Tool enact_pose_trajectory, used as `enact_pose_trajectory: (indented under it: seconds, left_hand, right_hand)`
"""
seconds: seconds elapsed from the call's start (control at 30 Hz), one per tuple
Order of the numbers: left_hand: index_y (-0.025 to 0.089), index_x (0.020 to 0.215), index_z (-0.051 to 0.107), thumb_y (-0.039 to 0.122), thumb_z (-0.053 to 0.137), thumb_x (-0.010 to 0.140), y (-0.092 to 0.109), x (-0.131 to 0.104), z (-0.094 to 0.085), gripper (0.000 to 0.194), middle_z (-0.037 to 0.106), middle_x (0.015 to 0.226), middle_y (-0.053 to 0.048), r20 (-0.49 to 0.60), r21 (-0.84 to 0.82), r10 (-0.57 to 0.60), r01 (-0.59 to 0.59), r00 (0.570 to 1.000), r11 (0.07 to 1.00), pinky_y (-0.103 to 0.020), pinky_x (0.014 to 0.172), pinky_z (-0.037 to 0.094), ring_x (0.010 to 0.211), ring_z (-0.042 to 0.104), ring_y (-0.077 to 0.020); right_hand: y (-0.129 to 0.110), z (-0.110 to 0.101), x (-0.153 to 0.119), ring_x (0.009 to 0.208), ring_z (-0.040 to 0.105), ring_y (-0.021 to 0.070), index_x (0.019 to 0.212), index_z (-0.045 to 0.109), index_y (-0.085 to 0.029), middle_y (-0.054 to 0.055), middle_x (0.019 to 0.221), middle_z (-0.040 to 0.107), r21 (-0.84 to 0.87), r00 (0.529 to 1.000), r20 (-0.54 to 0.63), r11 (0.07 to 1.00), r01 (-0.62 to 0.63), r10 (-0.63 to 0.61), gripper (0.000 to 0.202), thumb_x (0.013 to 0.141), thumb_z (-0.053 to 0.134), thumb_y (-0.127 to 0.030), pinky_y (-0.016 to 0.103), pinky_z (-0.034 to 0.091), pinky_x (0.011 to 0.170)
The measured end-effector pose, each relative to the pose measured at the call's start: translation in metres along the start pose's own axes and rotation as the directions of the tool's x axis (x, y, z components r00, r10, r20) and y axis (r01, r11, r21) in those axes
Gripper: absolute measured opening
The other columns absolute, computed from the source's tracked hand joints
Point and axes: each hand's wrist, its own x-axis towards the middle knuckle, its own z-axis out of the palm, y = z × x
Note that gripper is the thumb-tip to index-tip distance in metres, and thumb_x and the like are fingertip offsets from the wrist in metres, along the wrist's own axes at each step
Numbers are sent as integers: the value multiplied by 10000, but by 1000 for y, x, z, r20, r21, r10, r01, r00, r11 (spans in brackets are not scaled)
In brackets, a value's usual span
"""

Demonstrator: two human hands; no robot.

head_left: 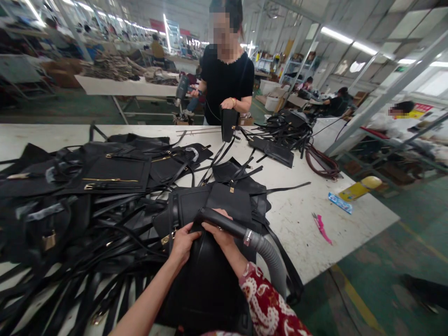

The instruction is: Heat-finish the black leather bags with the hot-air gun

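Note:
A black leather bag (210,284) lies close in front of me, its upper edge towards my hands. My left hand (182,245) is closed, thumb and fingers pinching the bag's edge. My right hand (221,235) is closed around a black hose nozzle (227,223), with fingertips showing beyond it and the thumb near the bag's edge. A ribbed grey hose (271,256) runs from the nozzle past my right sleeve. Just beyond my hands is another black bag (229,200) with a small gold clasp. The nozzle's mouth is at the bag's edge; whether they touch, I cannot tell.
Black bags and straps (115,172) pile up on the left of the white table (287,217). Pink snips (322,228), a yellow can (362,188) and a blue packet (339,203) lie right. Across the table, a person (227,70) holds a heat gun (182,89) and a black piece.

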Motion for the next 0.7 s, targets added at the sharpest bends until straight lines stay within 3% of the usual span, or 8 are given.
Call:
enact_pose_trajectory:
  seconds: [0.17, 0.33, 0.43, 0.53, 0.7]
  left_hand:
    - [148, 890, 727, 130, 774, 451, -2, -3, 0, 441, 749, 744, -23, -17, -48, 13, -14, 1000, 999, -290, 692, 502, 653, 662, -176]
    - [148, 898, 714, 186, 798, 449, -3, -11, -2, 458, 741, 725, -22, -45, -70, -22, 19, 999, 997, -302, 659, 505, 612, 654, -179]
    - [155, 936, 699, 288, 794, 505, 0, -13, -5, 461, 737, 738, -29, -83, -63, -9, 4, 996, 998, -305, 661, 503, 644, 661, -191]
    - [154, 931, 708, 368, 771, 542, 12, -5, -6, 449, 734, 752, -46, -52, 48, 14, -11, 999, 999, -301, 651, 493, 696, 664, -211]
    - [151, 846, 736, 279, 778, 474, 32, 20, 0, 396, 699, 640, -24, -47, 148, 41, -34, 998, 988, -248, 518, 416, 530, 582, -147]
  right_hand:
    - [-1, 2, -1, 925, 604, 210, 1001, 668, -276, -10, 960, 687, 12, 1000, -6, 1000, -2, 2, 343, 670, 757, -260, 331, 461, 889]
    - [6, 10, 12, 1001, 575, 236, 1035, 655, -262, 21, 1044, 669, -83, 992, -117, 995, -52, 42, 322, 728, 712, -343, 387, 417, 960]
    - [13, 3, 13, 962, 590, 225, 1019, 647, -255, 20, 1022, 664, -16, 972, -221, 996, -91, 85, 333, 721, 715, -388, 375, 422, 959]
    - [19, -7, 7, 905, 609, 224, 937, 643, -243, 15, 944, 671, 37, 945, -291, 988, -147, 152, 330, 679, 743, -421, 363, 448, 923]
    - [17, -7, 3, 869, 622, 218, 906, 632, -240, 10, 896, 676, 92, 964, -206, 984, -152, 168, 318, 678, 741, -431, 339, 474, 887]
